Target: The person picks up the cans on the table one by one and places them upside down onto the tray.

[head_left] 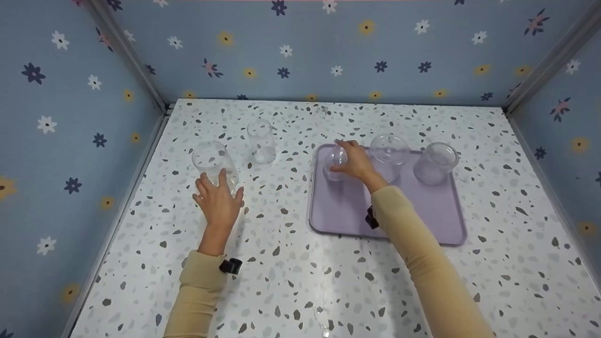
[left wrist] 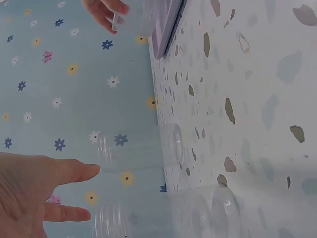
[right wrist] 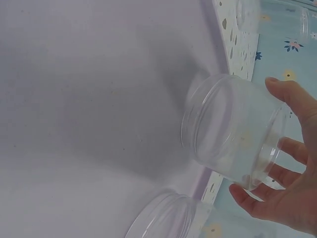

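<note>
On the left, my left hand [head_left: 218, 202] is spread beside a large clear jar [head_left: 211, 157]; whether a fingertip touches it cannot be told. In the left wrist view, thumb and a finger of the left hand [left wrist: 39, 188] are apart, with a gap before the large jar [left wrist: 190, 213]. My right hand [head_left: 354, 164] holds a small clear jar [head_left: 334, 170] by its upper part, over the back left corner of the purple tray [head_left: 338, 211]. The right wrist view has the right hand's [right wrist: 290, 173] thumb and fingers around the small jar [right wrist: 233, 129].
A slim clear glass [head_left: 262, 141] stands right of the large jar. Two other clear vessels are on the tray: a wide-rimmed one [head_left: 389, 155] at the back middle and a jar [head_left: 434, 164] at the back right. Patterned panels [head_left: 305, 51] enclose the speckled table [head_left: 281, 263].
</note>
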### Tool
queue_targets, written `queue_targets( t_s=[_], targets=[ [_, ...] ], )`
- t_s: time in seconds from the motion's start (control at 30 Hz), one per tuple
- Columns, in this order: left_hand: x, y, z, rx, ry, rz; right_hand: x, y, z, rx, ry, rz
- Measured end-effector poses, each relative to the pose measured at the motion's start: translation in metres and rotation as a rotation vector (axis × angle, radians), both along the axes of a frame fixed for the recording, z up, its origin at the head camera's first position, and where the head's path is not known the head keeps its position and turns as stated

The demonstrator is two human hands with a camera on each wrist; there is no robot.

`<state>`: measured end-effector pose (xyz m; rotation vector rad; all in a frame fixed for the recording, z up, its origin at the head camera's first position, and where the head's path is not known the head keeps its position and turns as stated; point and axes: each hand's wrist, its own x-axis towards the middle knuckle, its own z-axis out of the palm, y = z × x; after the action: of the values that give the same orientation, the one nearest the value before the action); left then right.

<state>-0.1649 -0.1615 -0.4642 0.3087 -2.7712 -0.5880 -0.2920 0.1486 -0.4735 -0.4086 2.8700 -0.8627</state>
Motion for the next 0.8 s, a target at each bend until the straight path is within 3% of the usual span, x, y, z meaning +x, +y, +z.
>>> queue_targets(
  t_s=[0.8],
  targets=[
    [-0.009, -0.010, -0.002, 0.018, -0.090, 0.037, -0.008, -0.015, -0.003, 0.096, 0.034, 0.059]
  ],
)
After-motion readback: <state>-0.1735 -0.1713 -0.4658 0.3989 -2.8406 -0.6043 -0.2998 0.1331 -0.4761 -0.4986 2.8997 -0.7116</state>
